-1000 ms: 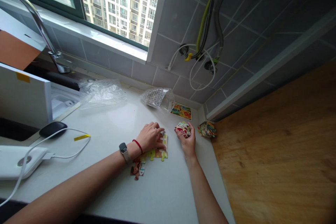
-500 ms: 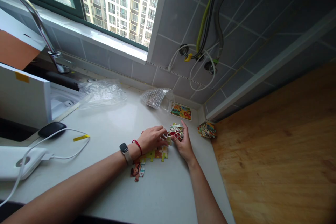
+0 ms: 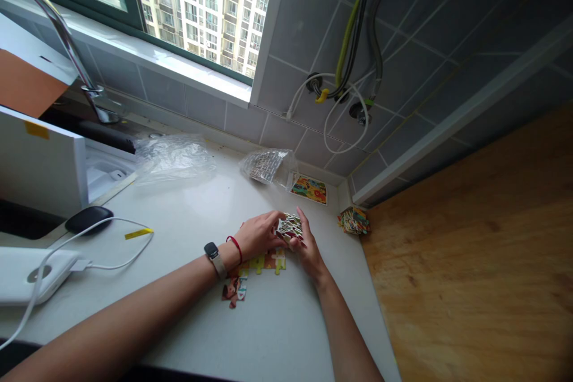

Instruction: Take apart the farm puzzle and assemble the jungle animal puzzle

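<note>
One white box (image 3: pixel 42 164), far left of the frame, holds something white (image 3: pixel 105 176). Next comes a crumpled plastic bag (image 3: pixel 174 158); then, lower centre, joined puzzle pieces (image 3: pixel 258 264) lie on the desk (image 3: pixel 201 334). Above them, the left hand (image 3: pixel 259 236) curls its fingers at the stack (image 3: pixel 290 225); whether they pinch a piece, I can't tell. Behind, a clear bag (image 3: pixel 268 167) holds patterned contents. The right hand (image 3: pixel 308 250) grips the stack, near a picture card (image 3: pixel 310 189) and, farther right, another pile (image 3: pixel 353 221).
</note>
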`<action>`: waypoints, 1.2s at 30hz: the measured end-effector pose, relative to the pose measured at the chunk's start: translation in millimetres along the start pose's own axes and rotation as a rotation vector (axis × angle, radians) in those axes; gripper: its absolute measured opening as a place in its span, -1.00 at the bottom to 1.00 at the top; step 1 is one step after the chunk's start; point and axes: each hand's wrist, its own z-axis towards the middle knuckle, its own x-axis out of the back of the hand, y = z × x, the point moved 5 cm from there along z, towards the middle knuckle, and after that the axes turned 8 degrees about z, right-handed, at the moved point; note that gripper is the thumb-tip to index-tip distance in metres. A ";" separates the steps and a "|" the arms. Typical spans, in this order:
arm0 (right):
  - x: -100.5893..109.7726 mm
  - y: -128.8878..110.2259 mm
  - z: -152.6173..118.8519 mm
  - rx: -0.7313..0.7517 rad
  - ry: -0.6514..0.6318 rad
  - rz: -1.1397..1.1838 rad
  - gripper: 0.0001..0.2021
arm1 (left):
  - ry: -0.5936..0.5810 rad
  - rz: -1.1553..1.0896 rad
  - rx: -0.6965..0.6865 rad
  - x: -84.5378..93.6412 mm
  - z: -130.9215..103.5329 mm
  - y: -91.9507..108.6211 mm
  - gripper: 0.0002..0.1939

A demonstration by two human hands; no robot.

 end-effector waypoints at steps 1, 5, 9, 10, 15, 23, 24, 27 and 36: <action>-0.5 -0.2 -0.1 0.004 0.003 0.020 0.08 | -0.007 0.000 0.001 0.7 0.0 0.8 -0.43; -0.3 -0.7 0.7 -0.010 0.064 -0.007 -0.06 | -0.038 0.009 0.004 4.0 0.0 3.3 -0.33; 1.1 -0.5 1.9 -0.028 0.107 -0.097 -0.19 | -0.061 0.011 -0.008 6.6 -0.5 5.3 -0.32; 0.8 -0.6 1.9 -0.026 0.096 -0.092 -0.18 | -0.063 0.012 -0.007 6.9 -0.7 5.7 -0.33; -2.5 -3.1 0.5 -0.017 0.070 -0.107 0.01 | -0.061 0.045 -0.007 6.4 -1.4 7.2 -0.40; 0.7 -7.1 2.5 -0.028 0.223 -0.092 -0.20 | 0.059 -0.070 -0.053 8.7 2.3 -1.1 -0.39; 2.8 -7.8 2.8 -0.032 0.257 -0.058 -0.19 | 0.084 -0.114 -0.045 9.5 2.2 -2.4 -0.38; 5.6 -10.1 3.3 -0.046 0.332 0.076 -0.15 | 0.196 -0.275 -0.083 12.8 -0.5 -0.3 -0.49; -31.8 -14.2 3.9 -0.059 0.098 0.286 -0.07 | 0.521 -0.225 -0.206 18.5 -11.0 18.2 -0.74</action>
